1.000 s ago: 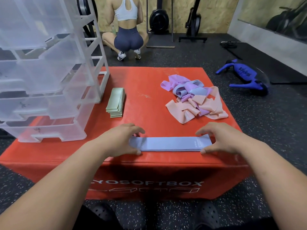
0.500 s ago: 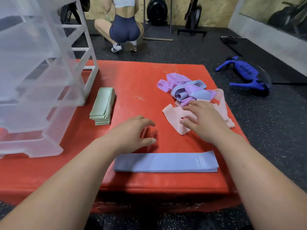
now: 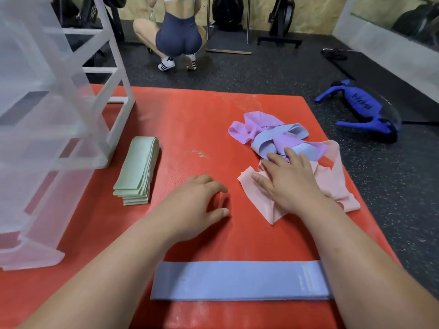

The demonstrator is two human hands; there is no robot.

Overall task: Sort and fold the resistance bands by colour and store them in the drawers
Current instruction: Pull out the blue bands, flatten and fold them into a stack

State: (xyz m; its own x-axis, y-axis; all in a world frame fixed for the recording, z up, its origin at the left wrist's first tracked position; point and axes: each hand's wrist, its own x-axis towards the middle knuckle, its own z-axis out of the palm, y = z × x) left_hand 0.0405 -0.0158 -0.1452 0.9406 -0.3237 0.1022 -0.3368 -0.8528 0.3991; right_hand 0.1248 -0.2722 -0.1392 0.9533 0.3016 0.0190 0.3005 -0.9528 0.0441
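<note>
Flat blue-grey band (image 3: 237, 280) lies lengthwise along the near edge of the red soft box (image 3: 190, 119). It's smoothed, not yet folded, with one end under the right forearm. Little margin to the drop-off there, so don't drag it nearer. Left hand (image 3: 194, 205) sits just past it over bare box top, fingers loosely curled, thumb out, holding nothing. Right hand (image 3: 289, 181) is spread flat on the pink bands (image 3: 339, 186), fingertips reaching the tangle of lilac band (image 3: 251, 127) and blue band (image 3: 280, 136) behind; no pinch visible. Step looks like pulling the next blue one out. Suggest pinning pink with the left palm, pinching blue only, then lifting up and toward the bare middle so the lilac loop doesn't tag along. Pile's right side is near the box's right edge, so pull leftward. Working room is the bare red between the pile and the folded green stack (image 3: 137, 172). That stack sits just beside the clear drawer unit (image 3: 47, 115), well apart from the pile. Blue sandbag (image 3: 361, 108) and a squatting person (image 3: 178, 36) are on the floor beyond, no conflict.
</note>
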